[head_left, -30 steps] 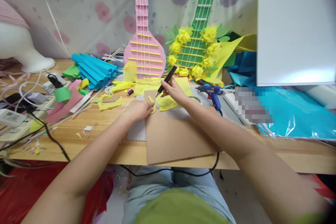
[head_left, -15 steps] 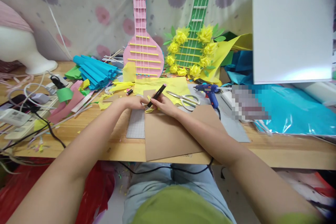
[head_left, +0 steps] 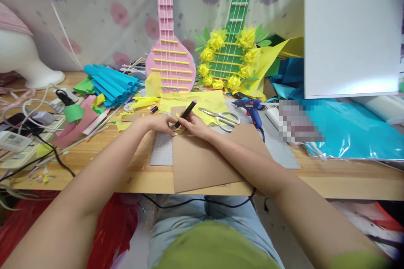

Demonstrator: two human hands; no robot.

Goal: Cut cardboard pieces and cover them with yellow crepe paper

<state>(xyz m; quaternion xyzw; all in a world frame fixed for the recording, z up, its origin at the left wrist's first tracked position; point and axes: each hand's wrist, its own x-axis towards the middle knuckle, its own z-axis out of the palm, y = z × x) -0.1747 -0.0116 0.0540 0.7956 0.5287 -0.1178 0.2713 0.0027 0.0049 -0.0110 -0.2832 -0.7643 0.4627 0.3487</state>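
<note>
My right hand (head_left: 196, 126) grips a black marker (head_left: 187, 112), tilted with its tip downward over a small curved yellow piece (head_left: 179, 131). The fingers of my left hand (head_left: 160, 123) are closed on the left edge of that piece, which lies at the upper left corner of a brown cardboard sheet (head_left: 205, 164). Its full outline is partly hidden by my fingers. My right forearm crosses above the cardboard. The marker's black cap (head_left: 154, 109) lies on the table left of yellow crepe paper (head_left: 192, 101).
Scissors (head_left: 221, 118) and a blue glue gun (head_left: 251, 109) lie right of my hands. A pink paper guitar (head_left: 170, 65) and a green one with yellow flowers (head_left: 229, 65) lean at the back. Power strips and cables (head_left: 28, 138) crowd the left.
My left fingers have shifted slightly around the yellow piece, and the marker has moved a little down and left. The whole view has also shifted slightly.
</note>
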